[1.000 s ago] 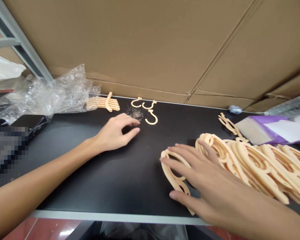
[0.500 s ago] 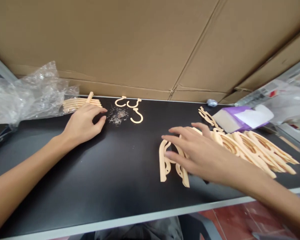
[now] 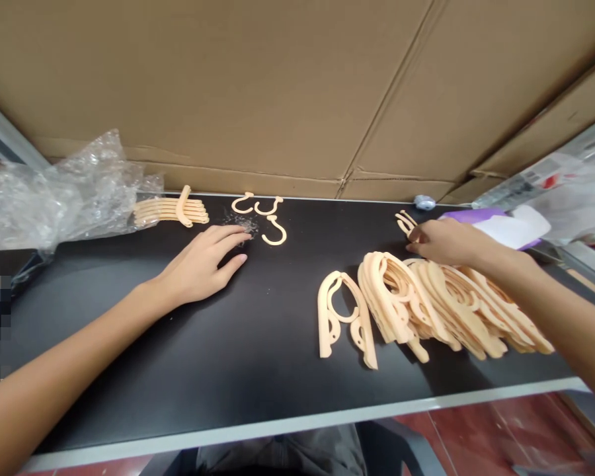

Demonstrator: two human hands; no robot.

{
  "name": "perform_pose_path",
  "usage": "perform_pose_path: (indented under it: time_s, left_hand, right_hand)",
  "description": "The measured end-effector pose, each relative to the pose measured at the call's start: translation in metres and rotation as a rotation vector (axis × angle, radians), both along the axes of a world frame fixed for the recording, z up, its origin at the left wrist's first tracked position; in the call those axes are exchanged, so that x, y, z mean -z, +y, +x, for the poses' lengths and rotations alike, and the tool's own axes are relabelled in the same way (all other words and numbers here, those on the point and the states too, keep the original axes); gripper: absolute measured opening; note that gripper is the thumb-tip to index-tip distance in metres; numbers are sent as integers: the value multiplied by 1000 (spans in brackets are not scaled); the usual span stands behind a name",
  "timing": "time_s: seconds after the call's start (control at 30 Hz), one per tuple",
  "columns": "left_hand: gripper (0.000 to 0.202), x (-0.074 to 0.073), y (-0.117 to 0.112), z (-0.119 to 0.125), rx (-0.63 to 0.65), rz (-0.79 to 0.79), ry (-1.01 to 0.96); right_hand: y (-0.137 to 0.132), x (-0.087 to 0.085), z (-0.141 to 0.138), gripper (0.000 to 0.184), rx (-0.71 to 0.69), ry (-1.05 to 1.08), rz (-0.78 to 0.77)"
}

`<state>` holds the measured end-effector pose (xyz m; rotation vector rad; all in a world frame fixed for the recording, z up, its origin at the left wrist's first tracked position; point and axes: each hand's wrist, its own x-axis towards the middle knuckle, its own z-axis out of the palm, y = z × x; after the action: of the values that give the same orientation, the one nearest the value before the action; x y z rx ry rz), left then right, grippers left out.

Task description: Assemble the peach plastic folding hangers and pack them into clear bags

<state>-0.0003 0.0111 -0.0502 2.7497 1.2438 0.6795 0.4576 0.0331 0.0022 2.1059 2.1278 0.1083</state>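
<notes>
My left hand [image 3: 205, 264] rests over the black table with its fingers stretched out and apart, holding nothing. Its fingertips are by a small heap of clear scraps [image 3: 242, 225], beside several loose beige hanger hooks [image 3: 276, 233]. On the right, my right hand [image 3: 436, 239] has its fingers curled closed at some thin curved hanger pieces [image 3: 405, 221]; the fingertips are partly hidden. In front of it lies a row of stacked folding hangers [image 3: 401, 297], beige and overlapping. A single folded hanger [image 3: 323, 317] lies flat at the left of the row.
Clear plastic bags [image 3: 74, 192] and a stack of beige hanger arms [image 3: 168, 210] are at the back left. A purple packet with white tissue [image 3: 513, 228] and a small bluish crumpled item [image 3: 424, 202] sit at the back right. Cardboard [image 3: 228, 86] walls the far edge.
My right hand has left the folded hanger and moved back and right to the thin hanger pieces. My left hand has slid right, from the stacked arms to the scraps.
</notes>
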Motion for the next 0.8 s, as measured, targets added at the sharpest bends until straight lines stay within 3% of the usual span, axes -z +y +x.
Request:
perform_pose_path:
  time_s: [0.1,0.27,0.43,0.57,0.63,0.77,0.8]
  left_hand:
    - [48,-3,1,4,-2,-20,20]
    - [47,-11,5,29,-8,-96,113]
    - [41,-17,-8,57,99,-155,125]
    - [38,-28,-15,49,145,-94,41]
    - [38,-35,-8,29,49,-10,51]
    - [48,-36,20,-24,-360,114,179]
    - [50,-33,26,-35,-414,112,198]
  right_hand:
    - [5,2,3,10,42,18,-122]
    - [14,-1,8,21,134,0,-151]
    - [16,0,5,15,122,24,-185]
    - [14,0,6,17,106,30,-181]
    - [13,0,9,19,112,18,-149]
    - [10,-2,15,31,137,-17,-60]
    - [10,-3,16,33,136,-20,-45]
